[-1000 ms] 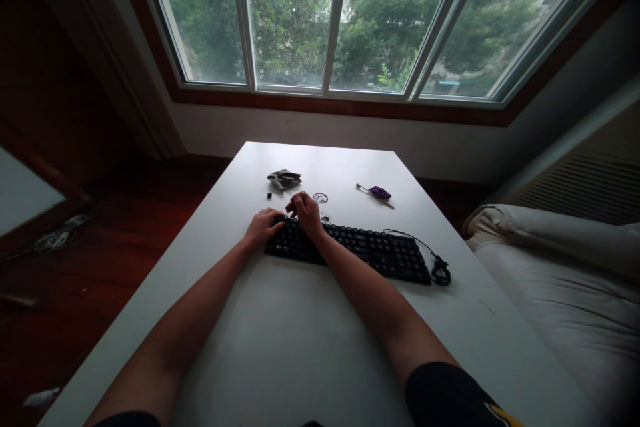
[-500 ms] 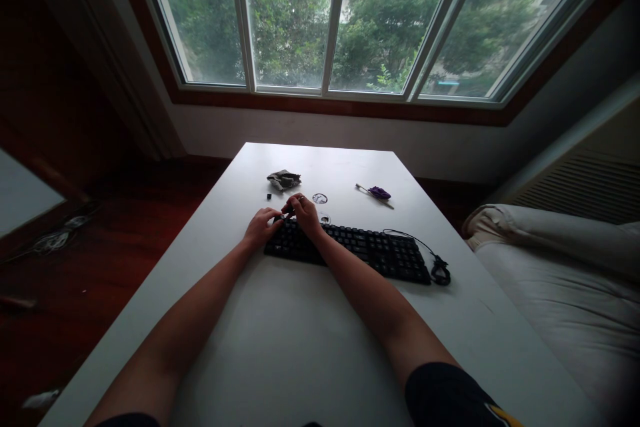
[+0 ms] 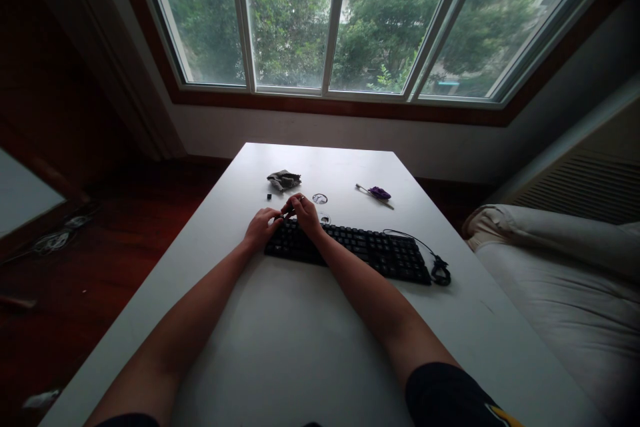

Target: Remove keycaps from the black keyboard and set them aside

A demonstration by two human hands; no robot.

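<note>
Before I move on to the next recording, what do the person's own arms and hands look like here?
The left hand and right hand are ungloved, with bare forearms and no watch visible on either wrist. A dark, short fabric sleeve covers the right upper arm, with a yellow-and-white marking. Only a dark edge of the left sleeve shows.

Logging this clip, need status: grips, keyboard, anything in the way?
Left grip at keyboard, far-left corner; right grip close by, contents too small to tell. Keyboard flat on table. Right forearm crosses over, hiding part of keys.
</note>
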